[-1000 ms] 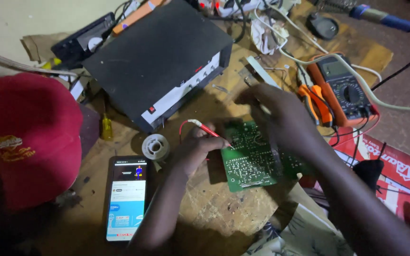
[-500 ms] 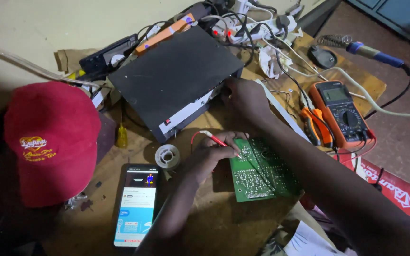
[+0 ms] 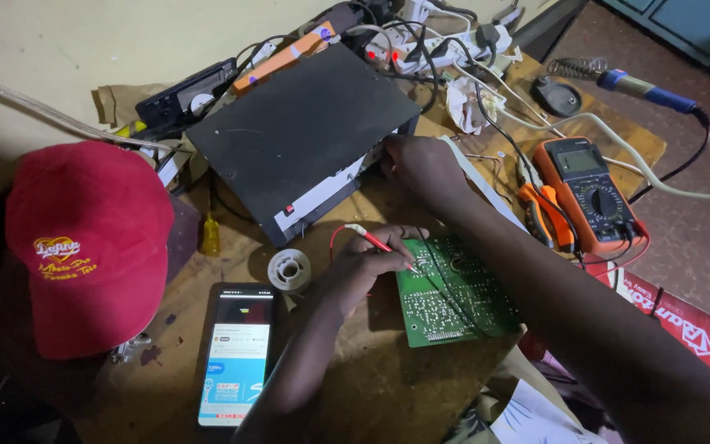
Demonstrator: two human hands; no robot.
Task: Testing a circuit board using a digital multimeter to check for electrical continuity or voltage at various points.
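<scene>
The circuit board (image 3: 452, 289) lies just right of my left hand (image 3: 363, 267), which pinches the red probe (image 3: 375, 242) angled onto its edge, while my right hand (image 3: 422, 164) rests farther off against the black box (image 3: 301, 131), its grip hidden.

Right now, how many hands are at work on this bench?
2. The left hand holds a red probe against the green circuit board. The right hand reaches up to the front of the black box. No other person's hand shows.
</scene>
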